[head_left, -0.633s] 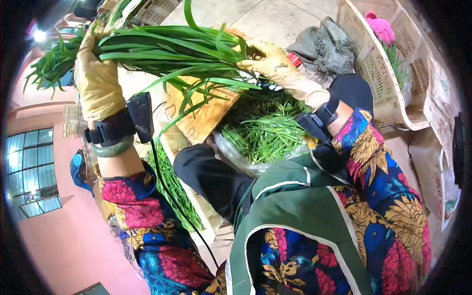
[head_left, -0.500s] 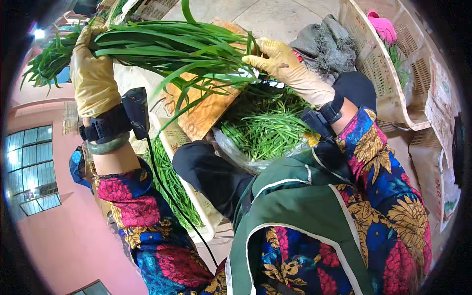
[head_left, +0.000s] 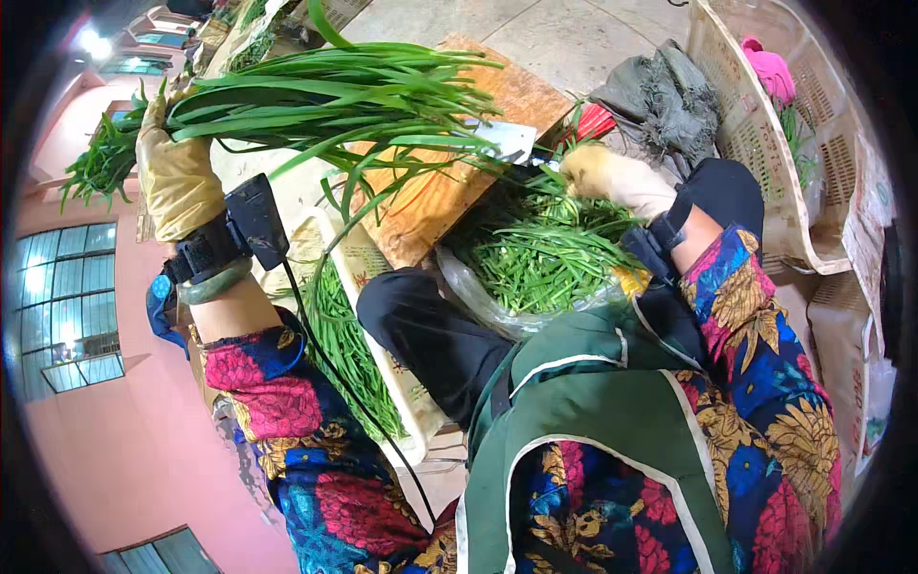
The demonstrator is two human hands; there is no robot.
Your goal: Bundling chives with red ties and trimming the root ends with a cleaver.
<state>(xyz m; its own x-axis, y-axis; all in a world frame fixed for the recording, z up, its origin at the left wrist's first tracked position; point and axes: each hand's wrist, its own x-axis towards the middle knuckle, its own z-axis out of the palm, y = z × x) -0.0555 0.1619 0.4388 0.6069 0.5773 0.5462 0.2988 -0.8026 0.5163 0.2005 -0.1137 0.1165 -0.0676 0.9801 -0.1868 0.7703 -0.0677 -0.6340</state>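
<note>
My left hand (head_left: 172, 177), in a yellowish glove, is closed around a bunch of long flat green leaves (head_left: 325, 100), much like garlic chives. The bunch lies level, its long leaves reaching right above a wooden board (head_left: 421, 206). A broad metal blade (head_left: 509, 140) rests on the board's right side, partly under the leaf tips. My right hand (head_left: 607, 180), gloved too, is blurred above the right edge of a heap of greens (head_left: 545, 263) in a plastic-lined container. Loose greens lie against its fingers; whether it holds any is hidden.
A pale crate of greens (head_left: 416, 440) stands left of my knee (head_left: 411, 311). At the right is a large beige plastic crate (head_left: 765, 182) with a pink cloth (head_left: 768, 72). A grey crumpled sack (head_left: 660, 100) lies beyond my right hand, beside something red (head_left: 595, 121).
My right hand has left the right end of the leaves and moved down and right to the heap. The blade has come into sight. My left hand keeps its hold.
</note>
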